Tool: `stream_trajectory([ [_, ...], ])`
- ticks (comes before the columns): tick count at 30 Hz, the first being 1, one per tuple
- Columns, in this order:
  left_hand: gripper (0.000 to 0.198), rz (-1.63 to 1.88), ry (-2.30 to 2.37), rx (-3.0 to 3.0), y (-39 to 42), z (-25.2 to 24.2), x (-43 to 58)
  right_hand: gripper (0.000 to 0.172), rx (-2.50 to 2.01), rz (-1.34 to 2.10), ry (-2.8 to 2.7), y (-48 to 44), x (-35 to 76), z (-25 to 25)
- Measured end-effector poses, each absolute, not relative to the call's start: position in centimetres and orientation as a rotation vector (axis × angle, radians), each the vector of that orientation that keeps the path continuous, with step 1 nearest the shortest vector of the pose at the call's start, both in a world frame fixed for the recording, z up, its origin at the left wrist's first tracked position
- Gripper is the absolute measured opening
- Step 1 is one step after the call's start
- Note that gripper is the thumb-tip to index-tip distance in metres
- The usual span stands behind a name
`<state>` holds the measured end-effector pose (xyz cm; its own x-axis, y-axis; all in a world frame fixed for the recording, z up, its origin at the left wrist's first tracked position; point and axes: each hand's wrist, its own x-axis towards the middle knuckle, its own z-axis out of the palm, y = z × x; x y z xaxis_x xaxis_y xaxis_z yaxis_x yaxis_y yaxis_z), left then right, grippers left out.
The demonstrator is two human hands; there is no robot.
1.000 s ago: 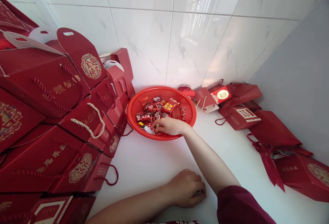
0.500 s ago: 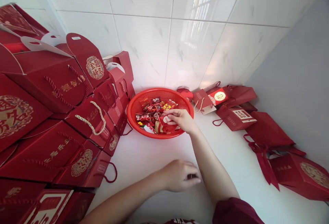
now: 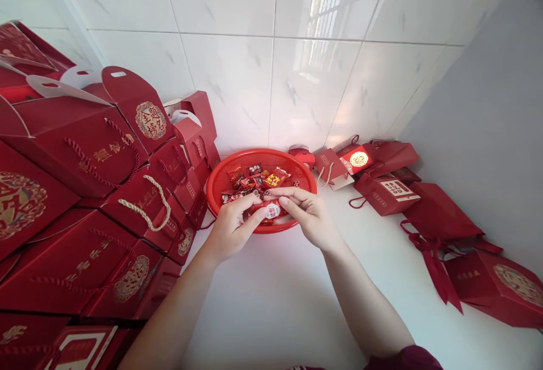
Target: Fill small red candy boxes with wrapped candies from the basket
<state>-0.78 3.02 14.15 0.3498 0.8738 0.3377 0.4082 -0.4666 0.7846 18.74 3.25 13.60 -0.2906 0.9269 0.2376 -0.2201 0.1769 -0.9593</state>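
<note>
The red, white-labelled packet (image 3: pixel 272 210) is pinched by fingers of the left hand (image 3: pixel 229 229) and right hand (image 3: pixel 313 220); light pressure is advised.

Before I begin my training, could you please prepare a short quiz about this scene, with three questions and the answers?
1. Look at the left hand and the right hand. Which holds the packet with the round label? A) left only; B) right only; C) both.
2. True or false: the tall stack of boxes is to the right of the basket.
3. Fill the gap: behind the basket is a white, ______ wall.

Key
1. C.
2. False; the stack is to its left.
3. Tiled.
</note>
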Motion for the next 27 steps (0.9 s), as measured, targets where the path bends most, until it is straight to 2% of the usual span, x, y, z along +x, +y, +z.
stream_trajectory([
  [3,0.033,1.105,1.08,1.971,2.9,14.1,-1.0,0.028,-0.779,1.348,-1.459,3.2,18.6,13.2],
  [9,0.034,1.145,1.02,1.854,3.0,14.2,-1.4,0.04,-0.719,1.358,-1.704,3.0,18.1,12.2],
  [14,0.037,1.153,0.866,1.726,3.3,14.1,-1.7,0.051,-0.48,1.517,-1.599,2.9,17.2,11.7],
  [17,0.037,1.125,0.838,1.7,3.5,14.1,-1.9,0.052,-0.479,1.564,-1.56,3.0,17.1,11.7],
  [21,0.035,1.03,0.933,1.757,3.6,14.5,-2.3,0.05,-0.642,1.5,-1.546,3.5,17.7,11.8],
  [25,0.023,0.972,1.218,1.999,4.5,14.3,-3.3,0.053,-0.862,1.307,-1.504,4.7,18.6,11.7],
  [27,0.031,0.933,1.417,2.175,5.7,13.5,-4.0,0.05,-0.958,1.232,-1.535,5.3,19.1,11.6],
])
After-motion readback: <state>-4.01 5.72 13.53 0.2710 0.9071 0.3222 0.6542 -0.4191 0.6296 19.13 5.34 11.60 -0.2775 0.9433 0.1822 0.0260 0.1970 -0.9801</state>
